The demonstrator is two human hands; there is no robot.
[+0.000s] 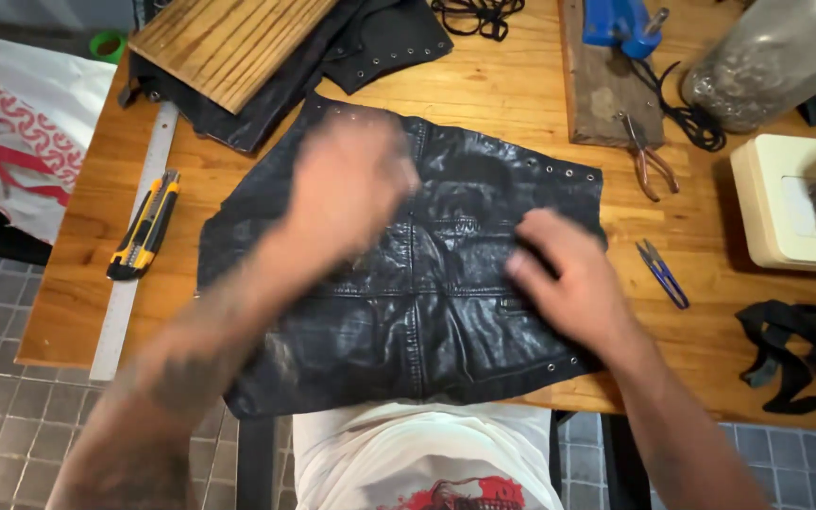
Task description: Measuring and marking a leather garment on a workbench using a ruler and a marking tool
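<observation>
You are pressing both palms on the black leather panel [427,283], lying flat mid-bench [521,94]. Your left hand [347,184] (blurred) is spreading open on its upper part; your right hand [569,274] is resting flat, fingers loose, gripping nothing. The leather is looking supple, heavy, slightly slick; its eyelet-studded edges are offering the firmest hold.
</observation>
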